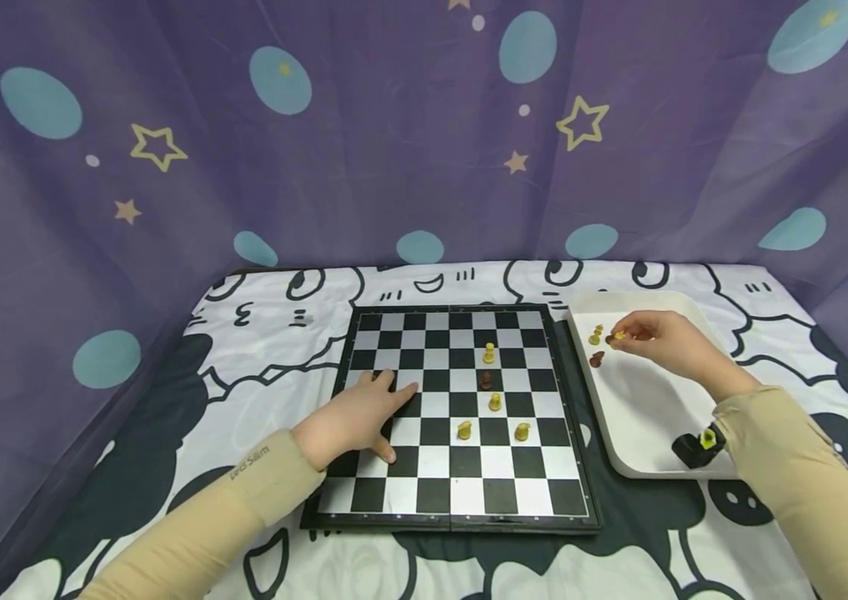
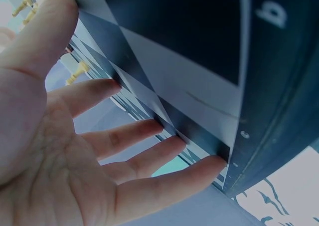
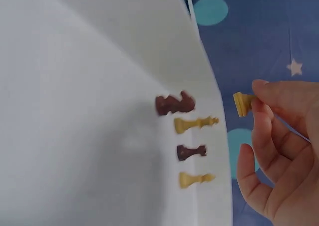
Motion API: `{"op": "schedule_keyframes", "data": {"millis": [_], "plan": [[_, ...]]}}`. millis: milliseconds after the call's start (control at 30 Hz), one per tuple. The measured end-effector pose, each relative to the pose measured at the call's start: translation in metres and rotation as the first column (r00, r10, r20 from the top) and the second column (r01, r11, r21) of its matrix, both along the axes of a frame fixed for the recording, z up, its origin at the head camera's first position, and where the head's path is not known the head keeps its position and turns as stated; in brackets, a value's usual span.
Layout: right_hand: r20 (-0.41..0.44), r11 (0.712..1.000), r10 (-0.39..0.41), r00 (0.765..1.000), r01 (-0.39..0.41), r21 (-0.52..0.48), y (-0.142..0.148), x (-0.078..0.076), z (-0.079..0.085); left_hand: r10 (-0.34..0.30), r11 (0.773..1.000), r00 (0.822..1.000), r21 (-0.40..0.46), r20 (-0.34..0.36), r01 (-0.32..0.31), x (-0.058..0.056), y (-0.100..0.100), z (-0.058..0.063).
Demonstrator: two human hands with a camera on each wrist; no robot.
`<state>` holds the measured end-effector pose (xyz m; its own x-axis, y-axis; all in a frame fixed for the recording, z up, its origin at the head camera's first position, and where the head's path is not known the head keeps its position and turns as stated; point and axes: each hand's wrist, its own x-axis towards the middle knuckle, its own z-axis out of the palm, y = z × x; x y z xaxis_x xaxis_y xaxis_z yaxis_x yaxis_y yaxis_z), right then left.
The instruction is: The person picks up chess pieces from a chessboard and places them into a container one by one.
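Note:
My left hand (image 1: 359, 417) is spread over the left side of the black-and-white chessboard (image 1: 434, 458), and its fingertips touch the squares in the left wrist view. Between thumb and fingers my right hand (image 3: 286, 141) pinches a yellow chess piece (image 3: 242, 105), base outward; its top is hidden, so I cannot tell which piece. That hand is above the far left part of a white tray (image 1: 641, 433). Lying in the tray are a brown knight (image 3: 174, 104), a yellow king (image 3: 195, 124), a brown rook (image 3: 191, 151) and another yellow piece (image 3: 196, 179).
Several yellow pieces, one of them a pawn-like piece (image 1: 489, 353), and a brown piece (image 1: 485, 381) stand on the board's right half. The tray sits just right of the board. A patterned cloth (image 1: 266, 400) covers the table, with a purple curtain (image 1: 393, 150) behind.

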<state>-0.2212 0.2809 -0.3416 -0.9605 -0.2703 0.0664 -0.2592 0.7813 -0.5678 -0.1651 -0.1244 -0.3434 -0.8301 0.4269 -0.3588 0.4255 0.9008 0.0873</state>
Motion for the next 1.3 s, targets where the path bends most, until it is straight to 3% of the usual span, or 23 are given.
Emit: {"op": "schedule_keyframes", "data": {"millis": [367,600,1300], "plan": [[0.125,0.992,-0.014,0.992,0.029,-0.119,0.012,-0.009,-0.023,-0.018,1.0,1.0,0.0,-0.003,0.018,-0.001,0.0,0.001],[0.108,0.992,0.021,0.994,-0.007,-0.126,0.012,-0.012,-0.033,-0.014,1.0,1.0,0.006,-0.007,0.014,-0.002,0.0,0.003],[0.099,0.998,-0.028,0.995,0.033,-0.049,0.008,-0.012,-0.045,0.0,1.0,1.0,0.008,-0.002,0.001,0.002,0.0,0.004]]}}
